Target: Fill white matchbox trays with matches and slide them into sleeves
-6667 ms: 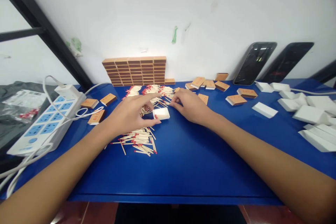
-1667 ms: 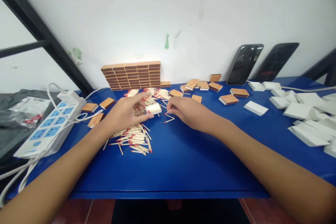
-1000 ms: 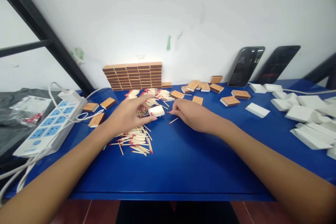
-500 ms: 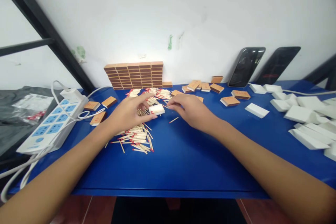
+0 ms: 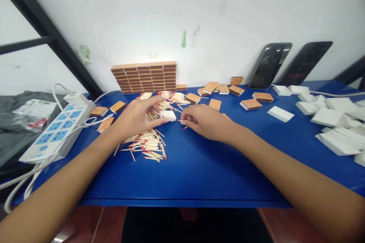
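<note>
My left hand (image 5: pixel 142 117) is closed around a small white matchbox tray (image 5: pixel 168 115), thumb along the near side and fingers at the far side. A little red shows inside the tray. Just right of it, my right hand (image 5: pixel 201 121) pinches a match (image 5: pixel 179 120) whose red end points toward the tray. Below those fingertips the red head of a loose match (image 5: pixel 185 127) shows on the table, the rest covered by the hand. A heap of red-tipped matches (image 5: pixel 146 144) spreads under and around my left hand.
A wall of stacked matchboxes (image 5: pixel 145 78) stands at the back. Loose matchboxes (image 5: pixel 251 104) lie right and left of the matches. White trays (image 5: pixel 330 117) pile up at the right. Two phones (image 5: pixel 269 66) lean on the wall. A power strip (image 5: pixel 61 127) with cables sits left.
My right hand has come slightly down and now partly covers the loose match on the table. The left hand still holds the tray, turned slightly. The whole view has shifted a little.
</note>
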Available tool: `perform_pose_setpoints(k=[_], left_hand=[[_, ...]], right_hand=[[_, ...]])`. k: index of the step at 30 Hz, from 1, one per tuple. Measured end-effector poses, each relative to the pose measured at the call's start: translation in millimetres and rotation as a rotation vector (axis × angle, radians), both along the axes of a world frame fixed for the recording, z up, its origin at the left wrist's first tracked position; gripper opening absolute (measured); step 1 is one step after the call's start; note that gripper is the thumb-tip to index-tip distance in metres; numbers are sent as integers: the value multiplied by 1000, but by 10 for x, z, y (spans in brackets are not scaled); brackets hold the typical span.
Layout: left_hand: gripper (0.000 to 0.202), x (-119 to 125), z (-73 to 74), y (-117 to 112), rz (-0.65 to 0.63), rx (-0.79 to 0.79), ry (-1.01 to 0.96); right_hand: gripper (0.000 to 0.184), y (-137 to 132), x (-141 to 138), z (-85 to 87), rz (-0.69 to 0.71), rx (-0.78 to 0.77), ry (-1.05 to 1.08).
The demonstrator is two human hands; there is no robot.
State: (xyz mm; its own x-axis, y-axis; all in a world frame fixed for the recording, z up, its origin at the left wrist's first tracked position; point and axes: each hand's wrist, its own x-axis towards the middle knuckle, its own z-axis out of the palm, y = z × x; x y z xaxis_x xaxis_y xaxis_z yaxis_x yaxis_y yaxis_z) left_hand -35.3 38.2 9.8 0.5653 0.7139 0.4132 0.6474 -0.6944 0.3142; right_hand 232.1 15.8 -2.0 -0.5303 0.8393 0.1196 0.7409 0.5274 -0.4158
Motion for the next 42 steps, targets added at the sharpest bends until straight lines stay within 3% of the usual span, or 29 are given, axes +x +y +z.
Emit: perform_pose_setpoints(k=[4, 19, 42], left_hand=[[60, -8, -38, 12, -7, -5, 16], [49, 9, -35, 16, -13, -47, 61], [48, 48, 11, -28, -29, 0, 176]], right_hand=[[9, -4, -4, -3, -22, -13, -32], [17, -21, -54, -46, 62, 7, 68], [10, -120, -82, -21, 33, 52, 20]])
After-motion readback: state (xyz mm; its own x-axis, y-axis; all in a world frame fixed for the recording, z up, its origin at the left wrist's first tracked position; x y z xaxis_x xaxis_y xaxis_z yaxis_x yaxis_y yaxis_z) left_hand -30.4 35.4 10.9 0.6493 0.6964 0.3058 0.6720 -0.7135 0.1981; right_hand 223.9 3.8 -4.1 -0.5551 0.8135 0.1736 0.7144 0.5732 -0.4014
